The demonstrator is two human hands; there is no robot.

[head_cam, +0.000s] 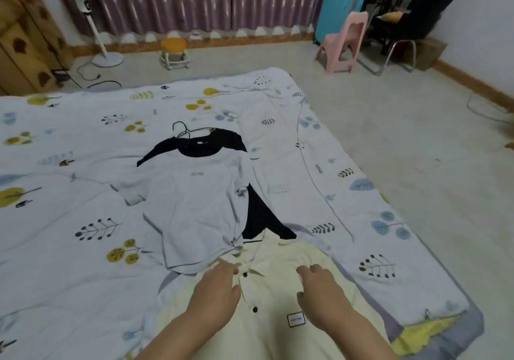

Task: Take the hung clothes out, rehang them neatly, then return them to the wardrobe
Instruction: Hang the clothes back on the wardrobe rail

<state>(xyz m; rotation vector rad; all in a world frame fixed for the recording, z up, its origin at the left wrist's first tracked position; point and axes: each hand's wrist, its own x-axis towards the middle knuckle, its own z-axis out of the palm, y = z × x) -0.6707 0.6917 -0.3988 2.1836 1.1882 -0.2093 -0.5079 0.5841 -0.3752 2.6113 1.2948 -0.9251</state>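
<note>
A cream button-up shirt [278, 298] with black buttons and a small chest label lies flat on the bed nearest me. My left hand [215, 290] rests on its left collar side, fingertips pinching the fabric by the top button. My right hand [319, 290] lies on the shirt's right chest, fingers curled down. Beyond lies a white T-shirt [194, 206] spread over a black garment [261, 217]. The black garment's neck sits on a thin black wire hanger [183, 130], its hook pointing away from me.
The bed has a white leaf-print cover [69, 192], its right edge running diagonally to the floor. Past it stand a pink plastic chair [345, 45], a small yellow stool [173, 52], a white floor fan [97, 25], a black chair [417, 17] and purple curtains.
</note>
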